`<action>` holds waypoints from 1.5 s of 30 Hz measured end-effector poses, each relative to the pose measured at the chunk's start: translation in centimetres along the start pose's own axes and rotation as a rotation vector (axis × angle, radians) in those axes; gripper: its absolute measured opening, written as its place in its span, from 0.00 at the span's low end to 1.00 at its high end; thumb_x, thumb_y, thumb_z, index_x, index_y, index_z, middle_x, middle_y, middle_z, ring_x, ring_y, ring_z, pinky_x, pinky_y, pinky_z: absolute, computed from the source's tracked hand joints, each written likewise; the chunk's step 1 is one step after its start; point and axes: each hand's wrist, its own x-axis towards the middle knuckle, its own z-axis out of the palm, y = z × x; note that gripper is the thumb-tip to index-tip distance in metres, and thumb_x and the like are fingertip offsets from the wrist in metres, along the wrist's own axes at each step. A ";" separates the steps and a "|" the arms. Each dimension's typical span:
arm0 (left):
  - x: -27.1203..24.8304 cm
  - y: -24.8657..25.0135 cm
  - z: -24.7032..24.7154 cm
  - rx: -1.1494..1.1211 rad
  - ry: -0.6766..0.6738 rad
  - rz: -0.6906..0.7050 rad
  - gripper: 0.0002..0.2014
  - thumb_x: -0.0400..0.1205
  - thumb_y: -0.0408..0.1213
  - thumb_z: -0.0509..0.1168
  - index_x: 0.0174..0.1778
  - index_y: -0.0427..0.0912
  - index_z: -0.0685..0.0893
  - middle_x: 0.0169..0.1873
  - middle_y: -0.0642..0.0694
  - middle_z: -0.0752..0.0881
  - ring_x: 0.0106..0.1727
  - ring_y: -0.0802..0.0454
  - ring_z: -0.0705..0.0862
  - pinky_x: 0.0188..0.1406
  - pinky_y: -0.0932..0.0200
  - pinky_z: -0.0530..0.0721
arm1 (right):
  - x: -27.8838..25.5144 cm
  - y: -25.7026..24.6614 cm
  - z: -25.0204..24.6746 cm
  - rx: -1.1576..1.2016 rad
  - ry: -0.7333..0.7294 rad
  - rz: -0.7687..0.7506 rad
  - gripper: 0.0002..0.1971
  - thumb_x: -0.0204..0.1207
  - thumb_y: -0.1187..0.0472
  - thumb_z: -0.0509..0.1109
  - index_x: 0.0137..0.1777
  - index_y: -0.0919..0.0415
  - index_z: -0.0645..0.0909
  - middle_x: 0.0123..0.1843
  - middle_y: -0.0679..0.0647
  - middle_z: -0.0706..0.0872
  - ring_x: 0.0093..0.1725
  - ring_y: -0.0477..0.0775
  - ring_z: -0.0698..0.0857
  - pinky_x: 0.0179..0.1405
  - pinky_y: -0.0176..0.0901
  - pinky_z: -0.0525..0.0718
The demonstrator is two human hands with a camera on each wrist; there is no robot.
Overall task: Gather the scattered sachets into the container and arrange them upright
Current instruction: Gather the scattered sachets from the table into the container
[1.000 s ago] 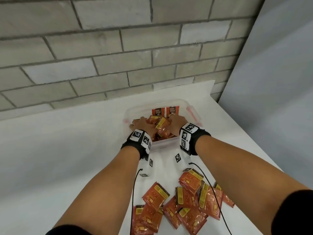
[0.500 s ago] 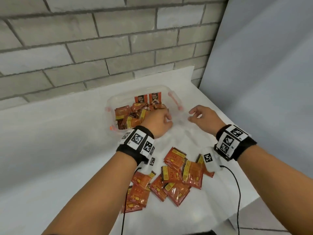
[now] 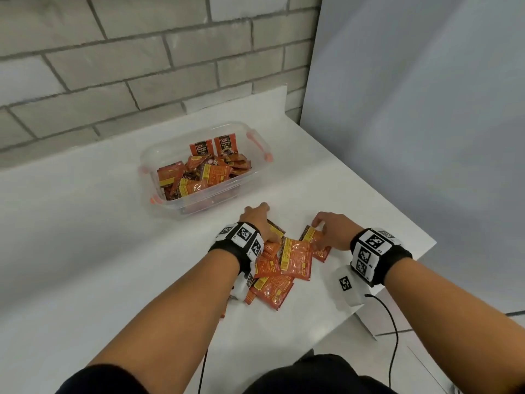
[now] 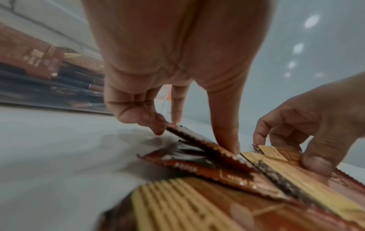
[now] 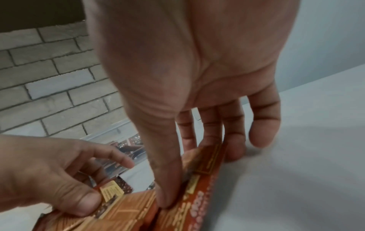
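Note:
A clear plastic container with orange latches holds several orange sachets lying loose; two stand upright against its far wall. A pile of sachets lies on the white table in front of it. My left hand is at the pile's far left; in the left wrist view its curled fingers lift the edge of a sachet while the thumb presses on top. My right hand pinches a sachet at the pile's far right, thumb on top, fingers behind its far edge.
The table's right edge runs close beside my right wrist, with floor below. A brick wall stands behind the container and a grey panel to the right. A black cable hangs from the right wrist unit.
Both hands have come out of the container and back to the pile on the table, the right first, then the left. Each now holds a sachet at the pile's far side.

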 end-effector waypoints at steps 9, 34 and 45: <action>-1.2 -2.3 -1.4 -0.201 0.132 0.090 0.15 0.79 0.30 0.63 0.61 0.43 0.78 0.58 0.43 0.82 0.51 0.47 0.80 0.43 0.60 0.76 | 0.1 0.3 -1.1 0.047 0.101 -0.062 0.08 0.80 0.62 0.63 0.58 0.59 0.74 0.53 0.58 0.82 0.48 0.54 0.79 0.42 0.41 0.73; -0.9 -1.7 0.6 -0.108 0.038 0.030 0.32 0.69 0.37 0.78 0.63 0.45 0.67 0.54 0.42 0.81 0.47 0.46 0.81 0.38 0.55 0.82 | -0.9 -2.2 3.1 -0.169 -0.053 -0.293 0.33 0.63 0.54 0.83 0.65 0.61 0.71 0.58 0.58 0.78 0.52 0.52 0.76 0.47 0.42 0.76; -3.9 -3.1 -0.3 -0.191 -0.177 0.065 0.38 0.67 0.43 0.81 0.70 0.52 0.69 0.56 0.47 0.83 0.52 0.48 0.83 0.52 0.51 0.85 | -0.7 -1.0 1.8 0.031 -0.049 -0.146 0.33 0.70 0.53 0.78 0.70 0.61 0.67 0.58 0.56 0.82 0.52 0.53 0.81 0.49 0.44 0.82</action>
